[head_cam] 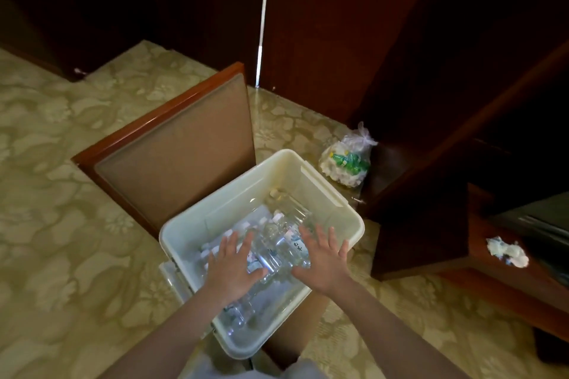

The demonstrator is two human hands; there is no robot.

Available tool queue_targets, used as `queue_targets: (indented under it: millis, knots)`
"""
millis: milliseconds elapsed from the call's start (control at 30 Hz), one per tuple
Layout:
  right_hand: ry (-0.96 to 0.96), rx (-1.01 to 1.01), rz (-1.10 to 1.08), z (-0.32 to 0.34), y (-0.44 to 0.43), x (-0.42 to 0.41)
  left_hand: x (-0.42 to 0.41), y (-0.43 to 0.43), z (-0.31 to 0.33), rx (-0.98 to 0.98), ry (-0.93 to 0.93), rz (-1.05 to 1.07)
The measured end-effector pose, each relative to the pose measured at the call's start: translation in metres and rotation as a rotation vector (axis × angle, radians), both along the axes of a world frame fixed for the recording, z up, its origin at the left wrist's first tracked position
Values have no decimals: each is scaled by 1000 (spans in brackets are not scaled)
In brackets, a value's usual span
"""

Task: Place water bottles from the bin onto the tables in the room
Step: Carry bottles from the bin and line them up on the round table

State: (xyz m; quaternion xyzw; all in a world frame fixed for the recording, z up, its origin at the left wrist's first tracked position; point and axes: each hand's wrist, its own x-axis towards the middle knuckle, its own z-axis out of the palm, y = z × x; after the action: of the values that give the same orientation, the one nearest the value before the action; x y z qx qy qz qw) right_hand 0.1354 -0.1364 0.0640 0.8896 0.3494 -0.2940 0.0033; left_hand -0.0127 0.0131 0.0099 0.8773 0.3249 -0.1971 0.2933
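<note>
hovering over water bottles [278, 244] in bin [277, 168] on chair [172, 148], left hand [234, 266] and right hand [323, 260] grip released, floral carpet [61, 224], wood walls [338, 40]

The bin [271, 175] is being seen in creamy white, and the water bottles [277, 243] inside it are being shown as clear, with white caps and pale labels. The chair [175, 157] is being rendered in reddish-brown wood around tan padding. The carpet [61, 240] is being patterned with large olive flowers on pale beige. Green and yellow are being glimpsed through the translucent white bag [348, 163].
</note>
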Motion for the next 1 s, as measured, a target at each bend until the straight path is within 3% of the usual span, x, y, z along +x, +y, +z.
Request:
queue_targets:
  millis: [700, 1000]
  knots:
    - [206, -190, 540, -89, 68, 83, 23, -57, -64, -210, 140, 686]
    - [342, -187, 553, -150, 73, 121, 37, -59, -113, -257, 261, 975]
